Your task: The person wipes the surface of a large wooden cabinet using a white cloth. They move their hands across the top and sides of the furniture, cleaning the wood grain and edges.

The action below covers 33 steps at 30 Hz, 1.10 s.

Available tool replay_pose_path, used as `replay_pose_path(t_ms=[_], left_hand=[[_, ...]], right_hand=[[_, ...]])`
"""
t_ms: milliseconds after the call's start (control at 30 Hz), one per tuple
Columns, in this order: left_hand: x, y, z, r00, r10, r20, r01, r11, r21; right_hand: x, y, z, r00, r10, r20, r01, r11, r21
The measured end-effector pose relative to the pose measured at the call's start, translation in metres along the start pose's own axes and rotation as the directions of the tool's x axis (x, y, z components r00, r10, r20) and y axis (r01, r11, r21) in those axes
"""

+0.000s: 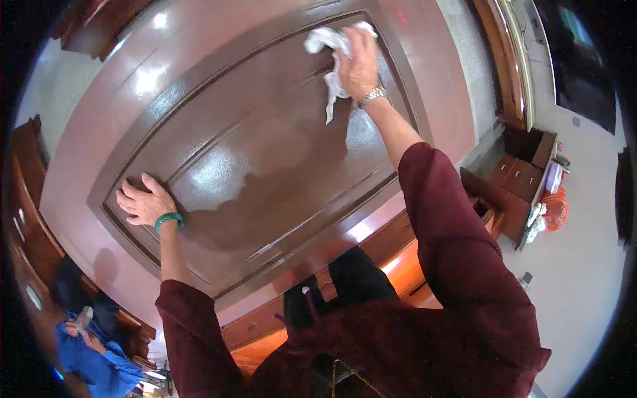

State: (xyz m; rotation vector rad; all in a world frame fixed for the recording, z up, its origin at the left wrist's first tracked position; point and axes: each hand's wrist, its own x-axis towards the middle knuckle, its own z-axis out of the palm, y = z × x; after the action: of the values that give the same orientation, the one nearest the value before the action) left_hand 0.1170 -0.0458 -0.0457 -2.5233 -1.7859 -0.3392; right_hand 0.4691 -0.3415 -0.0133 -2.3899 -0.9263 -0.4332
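A person in maroon sleeves leans over a glossy brown wooden tabletop (285,159) with a recessed centre panel and a paler, pinkish border. The right grip (360,63), at the far right part of the panel, is closed around a crumpled white cloth (322,38); the cloth spills out on both sides of the fingers, and one loose end hangs toward the person, just left of the wrist. A silver metal-band watch (373,95) circles that wrist. The left grip (146,202) holds nothing: it rests palm down near the panel's left end, fingers spread wide, well apart from the cloth and nearer the person's body. A green bangle (170,219) sits on the wrist just behind it. Well to the right of the right grip and lower, a reddish-brown drawer cabinet (517,178) stands beside a red bag (556,207). Below and left of the left grip, another person in blue clothing (99,365) is partly visible.
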Motion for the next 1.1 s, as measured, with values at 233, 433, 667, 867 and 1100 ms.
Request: replay_pose_path(t_ms=[233,433,667,867,1100], left_hand=[[0.000,-0.001,-0.002,1.000,-0.005,0.000,0.005,1.000,0.020],[0.002,-0.016,0.007,0.999,0.020,-0.047,-0.015,0.995,0.097],[0.004,-0.009,0.004,0.999,0.016,-0.032,-0.015,0.999,0.051],[0.003,-0.007,0.004,1.000,0.018,-0.024,-0.017,0.998,0.059],[0.006,-0.012,0.001,0.999,0.021,-0.044,-0.018,0.997,0.078]], right_hand=[[0.095,-0.009,0.063,0.970,-0.159,0.184,0.193,0.963,-0.187],[0.114,0.064,-0.003,0.855,0.419,0.305,-0.279,0.868,-0.410],[-0.038,0.136,-0.089,0.871,0.391,0.298,-0.295,0.900,-0.322],[-0.188,0.119,-0.191,0.654,0.701,0.284,-0.505,0.685,-0.525],[-0.122,0.108,-0.109,0.884,0.468,-0.005,-0.403,0.755,-0.517]])
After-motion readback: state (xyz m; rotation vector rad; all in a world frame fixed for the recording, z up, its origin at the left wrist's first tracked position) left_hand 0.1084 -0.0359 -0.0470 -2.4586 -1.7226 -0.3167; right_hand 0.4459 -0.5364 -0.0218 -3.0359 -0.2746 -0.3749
